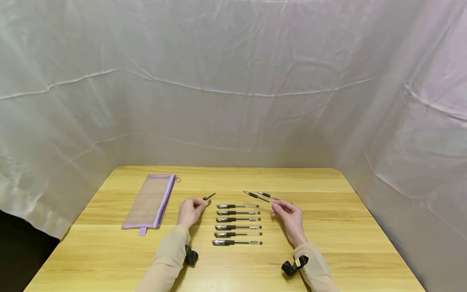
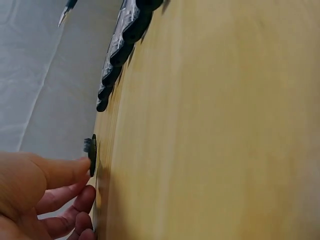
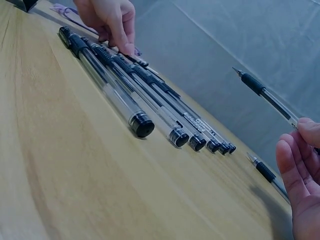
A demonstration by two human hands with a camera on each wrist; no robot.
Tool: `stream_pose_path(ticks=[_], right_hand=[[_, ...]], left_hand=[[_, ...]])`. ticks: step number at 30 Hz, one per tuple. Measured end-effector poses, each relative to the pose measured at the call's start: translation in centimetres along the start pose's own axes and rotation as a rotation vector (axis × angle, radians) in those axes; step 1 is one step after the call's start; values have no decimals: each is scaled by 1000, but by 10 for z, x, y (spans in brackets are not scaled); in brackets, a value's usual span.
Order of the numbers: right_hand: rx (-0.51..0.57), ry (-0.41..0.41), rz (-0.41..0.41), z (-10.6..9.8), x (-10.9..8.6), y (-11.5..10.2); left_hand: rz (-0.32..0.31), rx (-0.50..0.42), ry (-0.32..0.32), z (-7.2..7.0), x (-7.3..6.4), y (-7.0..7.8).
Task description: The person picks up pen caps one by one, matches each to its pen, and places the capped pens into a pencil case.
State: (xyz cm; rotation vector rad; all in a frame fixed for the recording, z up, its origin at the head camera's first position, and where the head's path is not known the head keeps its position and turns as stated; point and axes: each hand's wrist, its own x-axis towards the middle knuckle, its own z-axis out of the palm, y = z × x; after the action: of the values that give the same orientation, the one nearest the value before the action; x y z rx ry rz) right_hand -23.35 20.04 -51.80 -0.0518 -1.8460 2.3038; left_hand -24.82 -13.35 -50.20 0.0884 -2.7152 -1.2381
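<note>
My left hand (image 1: 189,212) pinches a pen cap (image 2: 93,156) between thumb and fingers, close to the tabletop. A second pen cap (image 1: 209,196) lies just beyond it. On the other side, my right hand (image 1: 290,221) holds an uncapped black gel pen (image 3: 254,85) near its rear end, tip pointing left and lifted above the table. Another uncapped pen (image 3: 266,171) lies on the table behind that hand, its rear part partly hidden by the fingers. Between the hands, several capped gel pens (image 1: 238,219) lie in a parallel row, caps to the left.
A mesh zip pouch (image 1: 147,202) with purple edging lies flat at the left of the wooden table (image 1: 292,178). Pale cloth (image 1: 233,121) hangs behind and along both sides. A small black camera is strapped to each wrist.
</note>
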Motion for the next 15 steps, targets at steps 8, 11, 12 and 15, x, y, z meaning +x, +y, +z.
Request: stream_pose_path(ticks=[8, 11, 12, 15], right_hand=[[-22, -18, 5, 2, 0, 0], [-25, -17, 3, 3, 0, 0], [-27, -22, 0, 3, 0, 1], [-29, -21, -4, 4, 0, 1]], left_hand=[[-110, -153, 49, -6, -3, 3], [-101, -194, 109, -7, -4, 3], [-97, -203, 127, -7, -4, 4], [-80, -229, 174, -7, -4, 5]])
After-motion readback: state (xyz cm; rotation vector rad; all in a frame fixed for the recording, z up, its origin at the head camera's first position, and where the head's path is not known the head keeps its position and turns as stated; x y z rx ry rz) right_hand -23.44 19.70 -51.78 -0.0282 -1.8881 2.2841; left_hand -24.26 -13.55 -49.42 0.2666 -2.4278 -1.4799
